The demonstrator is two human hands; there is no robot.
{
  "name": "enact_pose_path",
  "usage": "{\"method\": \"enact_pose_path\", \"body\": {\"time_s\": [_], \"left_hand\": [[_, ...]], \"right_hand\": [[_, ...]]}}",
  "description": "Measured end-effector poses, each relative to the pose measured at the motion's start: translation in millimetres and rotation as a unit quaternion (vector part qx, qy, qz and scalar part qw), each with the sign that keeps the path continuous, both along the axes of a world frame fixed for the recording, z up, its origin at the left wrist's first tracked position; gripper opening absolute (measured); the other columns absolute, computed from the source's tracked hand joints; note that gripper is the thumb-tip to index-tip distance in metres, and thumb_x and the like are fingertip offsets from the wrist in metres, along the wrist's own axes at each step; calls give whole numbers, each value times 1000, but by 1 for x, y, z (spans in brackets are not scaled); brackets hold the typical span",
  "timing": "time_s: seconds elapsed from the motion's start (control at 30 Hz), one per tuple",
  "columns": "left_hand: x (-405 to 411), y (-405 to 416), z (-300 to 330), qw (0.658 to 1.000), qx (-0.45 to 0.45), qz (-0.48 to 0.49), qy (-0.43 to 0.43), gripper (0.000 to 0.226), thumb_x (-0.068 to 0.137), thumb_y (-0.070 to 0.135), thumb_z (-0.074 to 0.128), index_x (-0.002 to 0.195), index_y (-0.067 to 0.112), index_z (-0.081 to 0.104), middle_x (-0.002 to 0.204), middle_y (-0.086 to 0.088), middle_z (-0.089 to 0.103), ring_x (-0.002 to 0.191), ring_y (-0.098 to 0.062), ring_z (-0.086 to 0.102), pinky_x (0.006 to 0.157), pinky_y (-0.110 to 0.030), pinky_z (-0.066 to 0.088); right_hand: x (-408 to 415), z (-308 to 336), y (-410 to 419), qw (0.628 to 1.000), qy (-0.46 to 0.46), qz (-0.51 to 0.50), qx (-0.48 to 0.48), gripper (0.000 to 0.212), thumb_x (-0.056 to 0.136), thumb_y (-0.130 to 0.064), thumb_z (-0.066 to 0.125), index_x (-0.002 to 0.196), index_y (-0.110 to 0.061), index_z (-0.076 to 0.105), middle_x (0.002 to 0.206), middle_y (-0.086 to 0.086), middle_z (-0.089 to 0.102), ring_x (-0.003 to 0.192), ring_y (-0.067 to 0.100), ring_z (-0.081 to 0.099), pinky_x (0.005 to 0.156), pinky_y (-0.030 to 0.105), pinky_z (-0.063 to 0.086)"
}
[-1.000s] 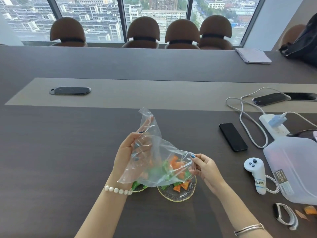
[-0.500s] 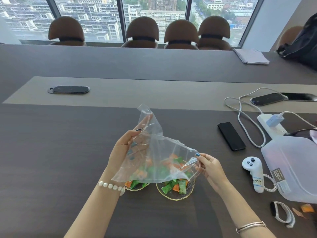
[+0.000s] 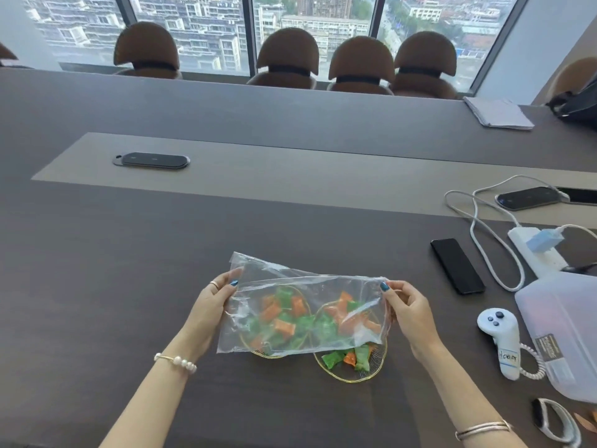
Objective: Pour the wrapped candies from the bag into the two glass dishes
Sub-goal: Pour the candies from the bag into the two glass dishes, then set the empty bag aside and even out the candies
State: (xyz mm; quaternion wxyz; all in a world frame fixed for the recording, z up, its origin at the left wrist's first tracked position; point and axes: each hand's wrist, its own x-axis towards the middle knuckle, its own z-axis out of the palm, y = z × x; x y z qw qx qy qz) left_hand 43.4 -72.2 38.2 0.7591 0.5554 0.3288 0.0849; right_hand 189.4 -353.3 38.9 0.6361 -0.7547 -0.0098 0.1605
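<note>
A clear plastic bag [image 3: 310, 286] is stretched flat and level above two gold-rimmed glass dishes. My left hand [image 3: 213, 305] pinches its left edge and my right hand [image 3: 408, 307] pinches its right edge. Through the film I see orange and green wrapped candies [image 3: 284, 318] lying in the left dish [image 3: 261, 352] and the right dish [image 3: 371, 371]. Some green and orange candies [image 3: 347, 357] in the right dish show uncovered below the bag's lower edge. I cannot tell whether any candy is still inside the bag.
To the right lie a black phone [image 3: 457, 266], a white controller [image 3: 500, 341], a translucent plastic box [image 3: 568, 331], a power strip [image 3: 536, 250] with cables and a wristband [image 3: 555, 421]. A flat black pad [image 3: 151, 160] sits at the far left; chairs line the far edge.
The bag was held up and tilted, tipping candies into the right dish. Now both hands have pulled it apart and lowered it flat over both dishes, the left hand coming down.
</note>
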Motion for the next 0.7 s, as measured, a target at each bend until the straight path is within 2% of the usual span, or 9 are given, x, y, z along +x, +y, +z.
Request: {"method": "enact_pose_path", "body": {"time_s": [0.1,0.2,0.27,0.33,0.4,0.43,0.53,0.7], "left_hand": [[-10,27,0,997,67,15,-19,38,92,9,42,112,31,64,102,-10,64,81,-29,49,70,-37,45],[-18,63,6,992,109,47,-33,40,93,11,40,110,37,64,96,-15,54,82,-32,43,74,-43,42],[-26,91,12,986,149,65,-35,39,93,13,40,111,38,64,96,-12,49,80,-32,39,74,-45,38],[-38,123,18,979,177,97,-36,37,93,12,41,108,36,65,90,-8,50,70,-27,41,66,-37,40],[-54,156,18,972,191,138,-26,36,94,11,41,104,36,65,71,-5,50,55,-10,44,58,-25,42],[-62,172,16,968,200,150,-11,35,94,12,42,104,36,65,66,0,44,51,-6,40,57,-23,41],[-85,214,-4,961,219,168,32,27,93,15,46,110,27,64,64,1,34,53,-11,33,56,-25,38],[-113,264,-43,950,232,186,91,24,92,16,50,111,18,64,67,-3,40,53,-11,36,57,-28,37]], "right_hand": [[-3,10,32,999,-20,16,19,7,89,-16,58,88,-12,64,56,-8,64,48,0,58,44,13,45],[-7,14,76,999,-27,32,28,13,88,-22,59,91,-10,64,48,-11,60,41,0,51,42,12,41],[-10,17,111,998,-31,41,31,19,87,-26,61,93,-9,64,55,-9,60,42,-1,51,44,13,42],[-14,19,151,997,-31,60,37,17,85,-27,62,92,-11,65,62,-2,59,44,-1,53,47,16,45],[-20,19,192,995,-29,90,37,11,84,-27,63,87,-17,64,63,-1,60,45,1,56,48,19,48],[-23,17,213,993,-33,106,28,8,84,-28,63,85,-20,63,64,-1,61,47,1,57,49,19,48],[-34,5,268,990,-33,140,-1,7,84,-28,65,81,-22,62,63,0,61,49,5,56,53,23,48],[-55,-27,334,984,-8,169,-55,7,84,-24,64,80,-18,63,63,-4,61,53,7,55,57,25,47]]}}
